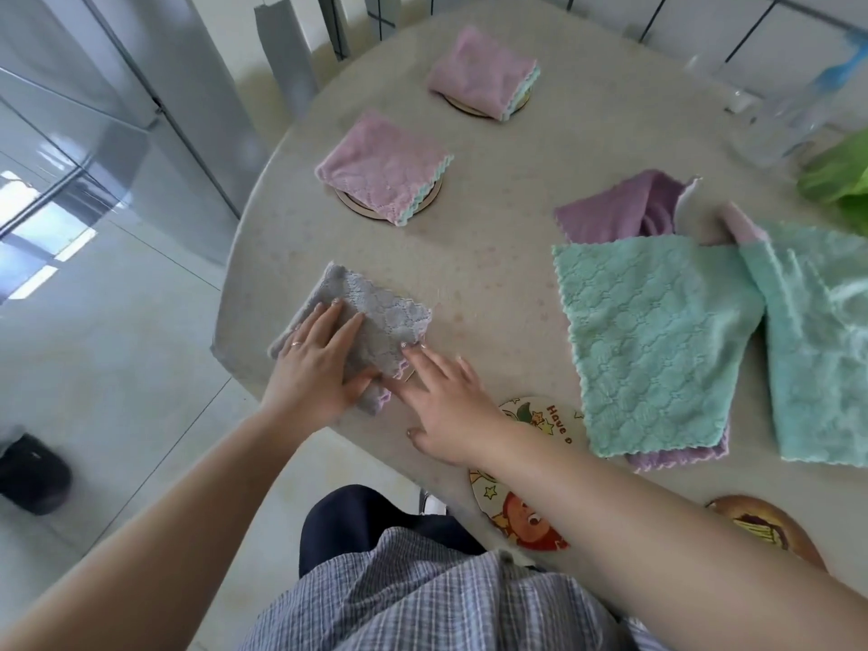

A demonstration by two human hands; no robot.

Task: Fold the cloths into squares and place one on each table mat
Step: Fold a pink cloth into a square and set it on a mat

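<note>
Both hands (375, 368) flat, fingers straight, pressing grey quilted folded cloth (371, 321)

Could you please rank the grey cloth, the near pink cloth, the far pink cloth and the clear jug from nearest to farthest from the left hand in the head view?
From the left hand:
1. Grey cloth, directly under its fingers.
2. Near pink cloth, farther up the table on a round mat.
3. Far pink cloth, beyond that, on its own mat.
4. Clear jug, at the far right.

A pale speckled table (493, 256) stands on glossy light floor tiles (117, 368) (window glare at left) beside grey panels (141, 86).
</note>
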